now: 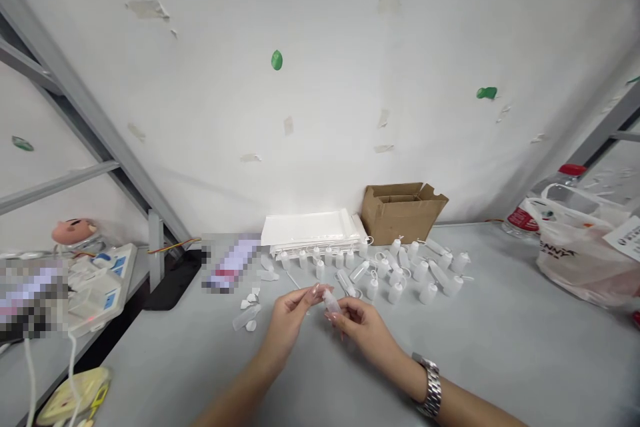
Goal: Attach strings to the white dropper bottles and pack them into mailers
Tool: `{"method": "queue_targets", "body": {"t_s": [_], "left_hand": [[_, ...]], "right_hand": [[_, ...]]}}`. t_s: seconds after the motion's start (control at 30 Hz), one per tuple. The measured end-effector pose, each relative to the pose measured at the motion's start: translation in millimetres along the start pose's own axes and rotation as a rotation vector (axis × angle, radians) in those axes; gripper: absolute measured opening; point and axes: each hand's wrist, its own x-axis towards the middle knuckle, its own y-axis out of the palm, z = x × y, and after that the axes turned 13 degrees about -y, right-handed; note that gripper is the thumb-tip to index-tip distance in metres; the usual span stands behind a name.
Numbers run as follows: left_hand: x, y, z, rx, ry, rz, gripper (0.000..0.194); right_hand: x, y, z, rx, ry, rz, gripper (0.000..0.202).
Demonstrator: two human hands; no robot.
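Note:
A small translucent bottle (pixel 332 304) is held between my hands above the grey table (pixel 200 360). My left hand (pixel 295 307) pinches its top end with thumb and fingers. My right hand (pixel 363 324), below a silver watch, grips the bottle's body. Beyond my hands stand several similar white bottles (pixel 395 292), some upright, others lying on their sides. To the left of my left hand, another translucent bottle (pixel 247 316) lies by small white pieces (pixel 251 326).
An open cardboard box (pixel 400 217) and a stack of white sheets (pixel 310 228) stand against the wall. At right are a plastic bag (pixel 570 254) and a red-capped bottle (pixel 523 217). A power strip (pixel 100 290) and cables lie far left.

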Motion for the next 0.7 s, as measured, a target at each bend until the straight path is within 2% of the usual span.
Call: {"method": "queue_targets", "body": {"t_s": [0.17,0.3,0.47,0.57,0.7], "left_hand": [[-0.6,1.6,2.4,0.03,-0.018,-0.024,0.026],[1.1,1.4,6.1,-0.035,-0.063,-0.001,0.025],[2.0,2.6,10.5,-0.206,-0.152,0.142,0.029],[1.2,6.3,13.1,-0.252,-0.168,0.155,0.03],[0.4,11.2,16.2,-0.274,-0.159,0.14,0.029]], "right_hand": [[-3.0,-0.6,-4.2,-0.189,-0.078,-0.043,0.018],[-7.1,0.3,0.9,-0.351,-0.186,-0.046,0.015],[-11.7,0.5,3.5,-0.606,-0.501,-0.033,0.018],[-13.6,0.8,0.3,-0.744,-0.704,-0.044,0.02],[-16.1,2.9,-2.4,-0.822,-0.775,-0.078,0.02]]}}
